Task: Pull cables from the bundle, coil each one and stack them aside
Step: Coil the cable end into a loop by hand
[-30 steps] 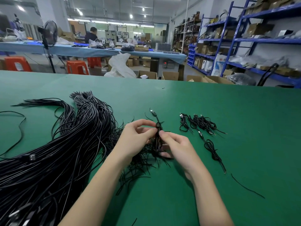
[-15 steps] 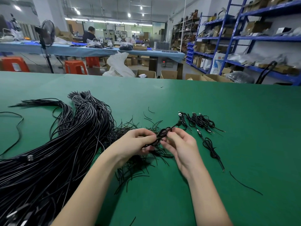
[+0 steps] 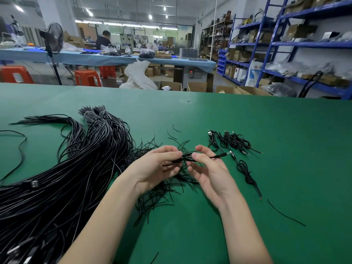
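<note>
A thick bundle of black cables (image 3: pixel 62 180) spreads over the left of the green table (image 3: pixel 285 141). Between my hands is a small coiled black cable (image 3: pixel 187 158), lying horizontally, its plug end (image 3: pixel 221 155) pointing right. My left hand (image 3: pixel 158 166) grips the coil's left part with curled fingers. My right hand (image 3: pixel 207 168) pinches the coil's right part between thumb and forefinger, the other fingers spread. Several coiled cables (image 3: pixel 228 141) lie in a row to the right, and one more coil (image 3: pixel 245 172) lies below them.
Loose short black wire ties (image 3: pixel 160 189) are scattered under my hands. A stray tie (image 3: pixel 285 213) lies at the right. A single cable (image 3: pixel 20 149) loops at the far left. Beyond the table are stools, a fan, boxes and blue shelving.
The coil has turned from upright to horizontal, its plug end swinging right toward the row of coiled cables. Both hands have shifted slightly right with it.
</note>
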